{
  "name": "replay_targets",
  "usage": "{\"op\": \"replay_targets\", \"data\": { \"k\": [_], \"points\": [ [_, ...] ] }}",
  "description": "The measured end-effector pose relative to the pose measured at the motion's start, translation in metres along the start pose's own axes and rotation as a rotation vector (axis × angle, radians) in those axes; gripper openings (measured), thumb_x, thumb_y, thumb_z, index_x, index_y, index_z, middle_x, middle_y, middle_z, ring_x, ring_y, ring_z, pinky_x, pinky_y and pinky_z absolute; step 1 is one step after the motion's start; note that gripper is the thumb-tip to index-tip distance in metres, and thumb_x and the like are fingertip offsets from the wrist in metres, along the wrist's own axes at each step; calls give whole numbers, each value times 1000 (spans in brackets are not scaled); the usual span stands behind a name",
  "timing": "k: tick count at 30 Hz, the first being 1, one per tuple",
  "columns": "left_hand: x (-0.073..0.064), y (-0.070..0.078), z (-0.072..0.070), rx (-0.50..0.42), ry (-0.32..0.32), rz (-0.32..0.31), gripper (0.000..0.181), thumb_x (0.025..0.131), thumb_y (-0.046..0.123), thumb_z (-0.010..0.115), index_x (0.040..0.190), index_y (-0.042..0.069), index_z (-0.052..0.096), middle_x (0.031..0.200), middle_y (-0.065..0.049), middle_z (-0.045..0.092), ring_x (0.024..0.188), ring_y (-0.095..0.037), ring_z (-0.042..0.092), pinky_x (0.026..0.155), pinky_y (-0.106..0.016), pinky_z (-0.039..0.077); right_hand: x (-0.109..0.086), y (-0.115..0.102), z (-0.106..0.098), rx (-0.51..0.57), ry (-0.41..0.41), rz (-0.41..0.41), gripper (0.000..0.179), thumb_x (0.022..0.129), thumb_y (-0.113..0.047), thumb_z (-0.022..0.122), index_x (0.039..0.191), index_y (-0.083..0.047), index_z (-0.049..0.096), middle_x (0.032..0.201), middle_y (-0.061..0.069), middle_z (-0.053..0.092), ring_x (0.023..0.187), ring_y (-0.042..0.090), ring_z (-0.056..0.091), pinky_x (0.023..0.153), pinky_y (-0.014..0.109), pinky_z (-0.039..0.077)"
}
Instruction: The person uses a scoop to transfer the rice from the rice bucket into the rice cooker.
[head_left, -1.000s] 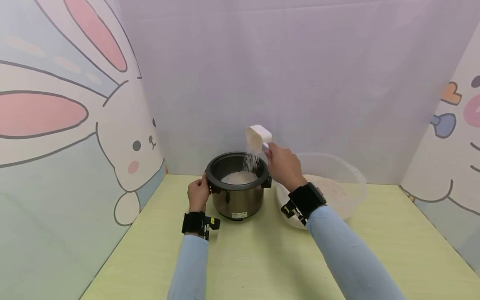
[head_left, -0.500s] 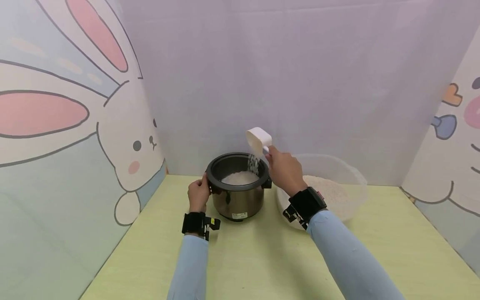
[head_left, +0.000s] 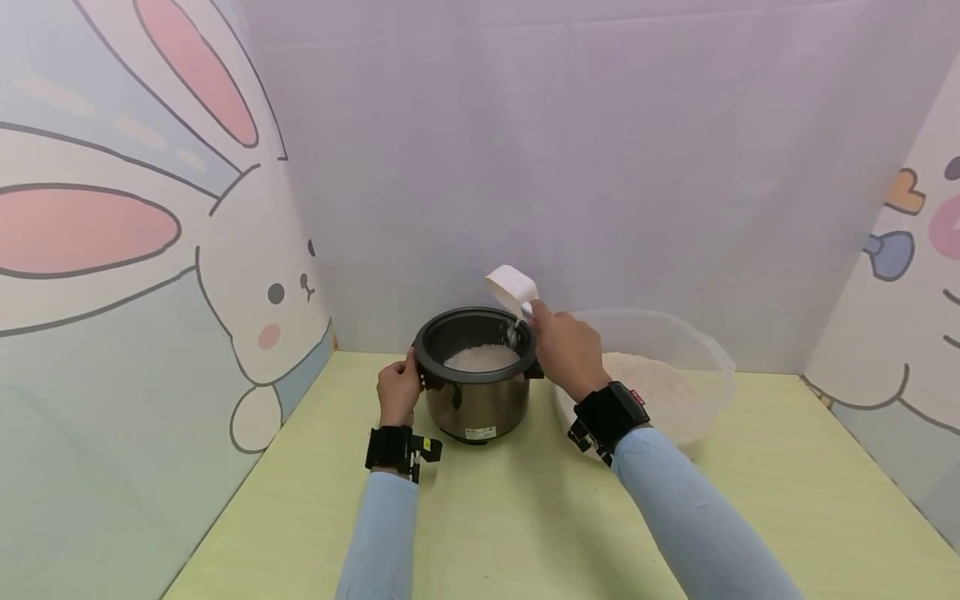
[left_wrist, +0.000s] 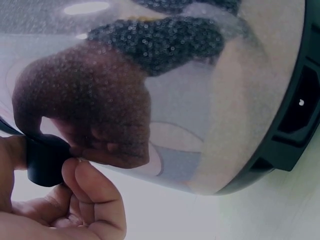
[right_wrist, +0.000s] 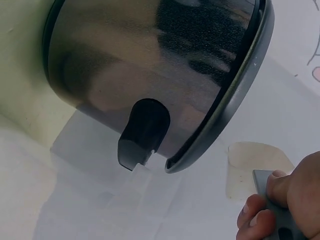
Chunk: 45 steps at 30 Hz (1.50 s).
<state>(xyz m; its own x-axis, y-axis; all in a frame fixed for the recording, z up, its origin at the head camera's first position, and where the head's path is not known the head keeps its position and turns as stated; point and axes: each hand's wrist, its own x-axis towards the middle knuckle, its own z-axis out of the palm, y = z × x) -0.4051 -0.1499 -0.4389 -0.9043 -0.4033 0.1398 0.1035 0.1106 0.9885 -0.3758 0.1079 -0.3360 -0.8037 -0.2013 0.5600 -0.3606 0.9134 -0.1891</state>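
A dark, shiny rice cooker (head_left: 477,408) stands lidless on the table, with white rice (head_left: 482,358) in its black pot. My left hand (head_left: 398,388) grips the black side handle (left_wrist: 48,159), thumb on one side and fingers curled on the other. Above the cooker's right rim my right hand (head_left: 572,348) holds a white measuring scoop (head_left: 513,287) by its handle (right_wrist: 267,192). The scoop is tilted to the left, and a few grains fall from it into the pot. In the right wrist view the other side handle (right_wrist: 145,131) shows on the cooker.
A large translucent bowl (head_left: 708,354) of rice (head_left: 651,387) stands just right of the cooker, partly behind my right hand and wrist. The pale green table (head_left: 480,525) runs back to a lilac curtain (head_left: 570,150). Walls with cartoon figures stand at both sides.
The scoop and right hand have come down slightly, closer to the pot. The stream of rice from the scoop has thinned to a few grains. My left hand stays on the handle.
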Motion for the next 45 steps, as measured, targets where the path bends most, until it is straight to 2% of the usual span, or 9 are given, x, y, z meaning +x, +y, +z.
{"op": "replay_targets", "data": {
  "k": [5,11,16,26,32,38,45],
  "points": [
    [0,2,2,13,-3,-25,46,107,37,55,77,2,62,67,-2,52,62,-16,54,58,-27,44,-2,1,4,-34,-5,-16,31,108,-20,54,136,-6,61,76,18,63,56,37,59,46,47,43],
    [0,1,2,19,-14,-26,46,107,38,54,79,2,62,68,-2,52,62,-14,53,59,-26,45,-9,3,10,-86,2,-61,30,105,-15,59,134,-6,63,73,17,63,53,33,57,43,44,42],
    [0,0,2,19,-15,-24,46,107,38,54,81,2,63,70,-2,53,63,-14,54,60,-25,47,-12,3,12,-104,15,-72,28,106,-17,59,131,-6,63,71,17,62,54,35,60,43,46,44],
    [1,-2,1,21,-3,-23,47,107,39,54,82,1,64,71,-3,54,64,-14,54,60,-25,46,-12,9,9,-5,-6,-26,35,108,-21,55,139,-6,59,77,18,66,59,35,61,45,45,42],
    [1,-3,0,21,-1,-24,48,107,40,54,80,2,61,68,-1,52,63,-14,53,59,-25,45,-17,29,3,48,44,32,33,107,-20,54,136,-4,59,80,23,66,60,37,60,46,47,42],
    [2,-3,0,10,-3,-17,47,107,39,55,80,2,62,68,-1,52,62,-15,54,58,-25,44,-27,55,-2,72,87,82,30,108,-18,54,133,-4,59,79,21,65,55,33,54,46,45,37],
    [3,-2,2,1,-10,-8,46,107,38,55,80,2,63,67,-1,51,62,-15,54,57,-25,45,-38,88,-10,74,56,142,32,109,-16,50,137,-1,56,86,26,67,52,32,52,46,42,33]
  ]
}}
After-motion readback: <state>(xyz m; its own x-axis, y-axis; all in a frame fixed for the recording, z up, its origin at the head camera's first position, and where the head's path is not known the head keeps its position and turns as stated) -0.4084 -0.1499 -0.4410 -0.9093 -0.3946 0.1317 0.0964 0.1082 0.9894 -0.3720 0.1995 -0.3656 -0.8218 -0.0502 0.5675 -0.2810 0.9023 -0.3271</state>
